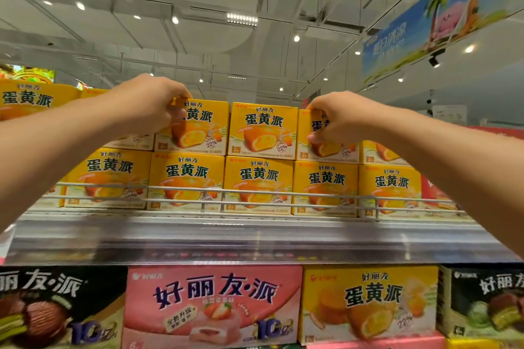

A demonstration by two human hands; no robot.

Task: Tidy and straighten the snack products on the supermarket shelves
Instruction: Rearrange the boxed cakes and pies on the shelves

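step: squaring top-row boxes above rail (255,188)
left hand (147,105): pinched box (198,127)
right hand (337,119): gripped right box (326,147)
next: probably nudge both flush with middle box (262,127)

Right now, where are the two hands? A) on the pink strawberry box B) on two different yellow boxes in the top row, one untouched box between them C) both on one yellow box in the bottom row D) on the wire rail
B: the left hand grips the top-row box left of centre, the right hand grips the top-row box right of centre, and the middle box sits untouched between them.
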